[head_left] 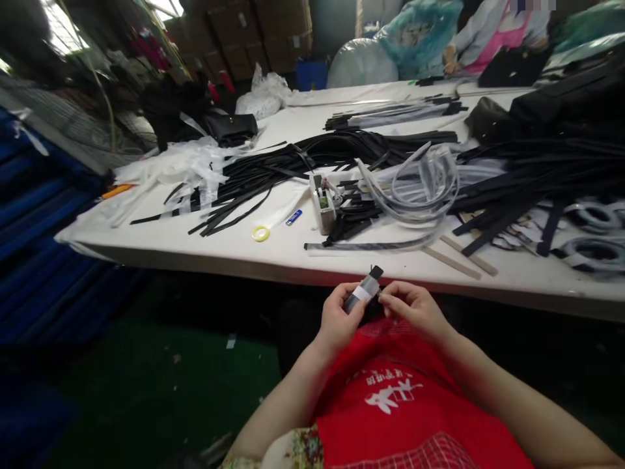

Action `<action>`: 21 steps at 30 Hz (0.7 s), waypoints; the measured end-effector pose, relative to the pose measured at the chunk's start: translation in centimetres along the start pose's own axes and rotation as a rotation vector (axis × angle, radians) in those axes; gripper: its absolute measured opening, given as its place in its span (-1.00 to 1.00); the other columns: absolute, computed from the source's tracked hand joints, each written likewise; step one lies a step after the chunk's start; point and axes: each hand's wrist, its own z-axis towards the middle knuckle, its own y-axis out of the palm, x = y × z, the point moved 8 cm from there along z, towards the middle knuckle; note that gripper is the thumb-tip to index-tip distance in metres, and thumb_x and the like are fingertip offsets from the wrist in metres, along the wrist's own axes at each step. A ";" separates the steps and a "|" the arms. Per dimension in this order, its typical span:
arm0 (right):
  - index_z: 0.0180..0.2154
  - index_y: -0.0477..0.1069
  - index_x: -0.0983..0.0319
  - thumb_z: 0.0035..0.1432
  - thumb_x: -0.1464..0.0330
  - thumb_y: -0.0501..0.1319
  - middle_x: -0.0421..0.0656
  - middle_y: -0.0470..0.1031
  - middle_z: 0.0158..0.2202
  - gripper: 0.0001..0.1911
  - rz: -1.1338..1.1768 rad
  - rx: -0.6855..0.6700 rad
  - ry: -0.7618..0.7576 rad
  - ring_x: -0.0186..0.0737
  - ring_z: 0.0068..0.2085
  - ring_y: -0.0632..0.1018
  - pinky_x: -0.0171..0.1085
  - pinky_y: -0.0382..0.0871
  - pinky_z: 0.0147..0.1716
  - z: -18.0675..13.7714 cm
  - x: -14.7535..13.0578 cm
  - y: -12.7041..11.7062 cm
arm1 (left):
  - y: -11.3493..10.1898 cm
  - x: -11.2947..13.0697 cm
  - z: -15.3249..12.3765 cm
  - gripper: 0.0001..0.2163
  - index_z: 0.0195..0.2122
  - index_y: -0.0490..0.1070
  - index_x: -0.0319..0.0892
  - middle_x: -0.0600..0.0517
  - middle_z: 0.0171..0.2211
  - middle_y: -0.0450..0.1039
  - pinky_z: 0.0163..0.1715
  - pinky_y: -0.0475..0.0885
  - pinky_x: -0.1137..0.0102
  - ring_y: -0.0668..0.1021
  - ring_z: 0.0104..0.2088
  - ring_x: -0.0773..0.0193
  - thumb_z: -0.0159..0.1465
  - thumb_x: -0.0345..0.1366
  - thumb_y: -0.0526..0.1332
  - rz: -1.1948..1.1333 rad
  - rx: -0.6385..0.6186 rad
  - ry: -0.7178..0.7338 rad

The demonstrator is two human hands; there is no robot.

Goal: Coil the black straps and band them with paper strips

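Observation:
My left hand [342,316] is closed around a short black strip [362,291] that has a clear and white wrapping round its middle. The strip slants up to the right, its bare black end sticking out past my fingers. Just right of it, my right hand [413,307] pinches with thumb and forefinger near the strip's side; whatever sits between those fingertips is too small to make out. Both hands are above my red apron [405,417], in front of the table edge.
On the white table [151,244] lie bundles of black strips [342,146], coiled clear plastic strips [424,195], a tape dispenser [322,205], a yellow ring [260,233] and a small blue item [293,217]. Across the table is a person in a pink apron [502,42].

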 end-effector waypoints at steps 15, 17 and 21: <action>-0.51 0.37 0.27 -0.02 -0.02 0.34 -0.25 0.40 -0.66 -0.52 -0.014 -0.042 0.126 -0.43 -0.67 0.32 -0.40 0.17 -0.66 0.6 3.1 1.5 | -0.5 2.4 -1.1 -0.76 -0.08 0.44 -0.24 -0.08 -0.18 0.57 -0.14 0.46 0.34 0.58 -0.20 0.20 0.22 -0.32 0.23 0.175 0.003 0.101; -0.53 0.35 0.27 -0.01 -0.01 0.33 -0.24 0.40 -0.65 -0.53 -0.018 -0.045 0.128 -0.44 -0.67 0.33 -0.41 0.18 -0.66 0.7 3.4 1.6 | -0.3 2.3 -1.0 -0.75 -0.09 0.44 -0.24 -0.08 -0.19 0.57 -0.16 0.46 0.36 0.58 -0.22 0.21 0.21 -0.31 0.24 0.142 -0.012 0.104; -0.51 0.39 0.28 -0.02 0.01 0.34 -0.23 0.46 -0.61 -0.55 0.024 -0.096 0.162 -0.43 -0.64 0.39 -0.40 0.25 -0.62 0.8 3.9 2.3 | -1.0 1.1 -0.6 -0.77 -0.23 0.46 -0.25 -0.04 -0.31 0.57 -0.26 0.46 0.40 0.57 -0.31 0.25 0.20 -0.18 0.29 0.062 0.107 0.030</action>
